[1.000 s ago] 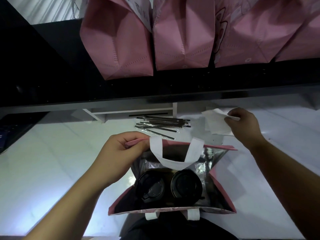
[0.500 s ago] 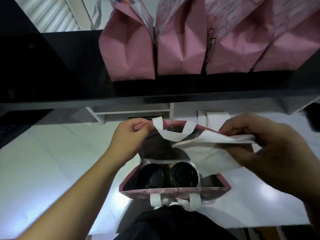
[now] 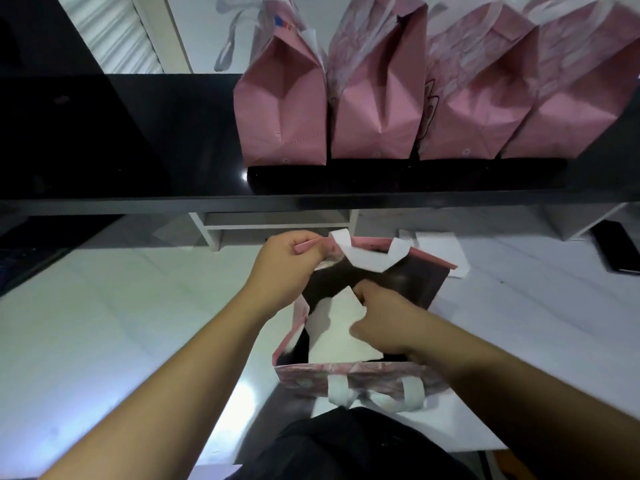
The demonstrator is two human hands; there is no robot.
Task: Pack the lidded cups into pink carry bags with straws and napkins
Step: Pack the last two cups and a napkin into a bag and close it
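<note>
Napkin (image 3: 337, 327) sits inside the open bag (image 3: 353, 374) on the counter (image 3: 104, 323), pinched by the right hand (image 3: 384, 323). Left hand (image 3: 287, 268) grips the bag's far rim.

The open bag (image 3: 353, 374) on the white table (image 3: 104, 323) is pink outside with a faint paler print on its near side, white handles (image 3: 370, 259) and a dark lining. The napkin (image 3: 337, 327) inside the bag is plain white. Beyond the bag, a glossy black shelf (image 3: 138, 140) carries four pink bags (image 3: 377, 109), their upper faces patterned in pale pink and white.
</note>
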